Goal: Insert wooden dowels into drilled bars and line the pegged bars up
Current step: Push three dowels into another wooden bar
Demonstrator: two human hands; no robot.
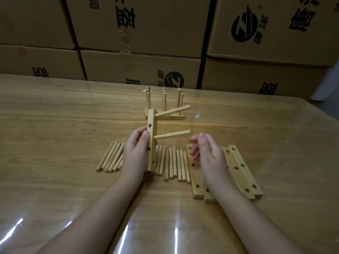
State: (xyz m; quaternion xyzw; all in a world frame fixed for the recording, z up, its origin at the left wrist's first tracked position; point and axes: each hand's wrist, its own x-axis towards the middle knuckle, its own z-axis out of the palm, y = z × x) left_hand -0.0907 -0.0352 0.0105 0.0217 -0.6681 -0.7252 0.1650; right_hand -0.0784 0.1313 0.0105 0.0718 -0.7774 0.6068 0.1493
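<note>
My left hand [134,154] grips a drilled wooden bar [151,125] and holds it on end above the table. Two dowels stick out of the bar to the right, an upper dowel [172,112] and a lower dowel [171,135]. My right hand [206,153] hovers just right of the lower dowel's tip with loosely curled fingers and holds nothing. Loose dowels [174,164] lie in a row on the table under my hands, with more dowels [111,159] at the left. Several empty drilled bars [242,169] lie at the right. Finished pegged bars [164,116] stand behind with dowels upright.
The wooden table [55,134] has a glossy clear cover. Stacked cardboard boxes [139,66] form a wall along its far edge. A small white scrap [197,116] lies right of the pegged bars.
</note>
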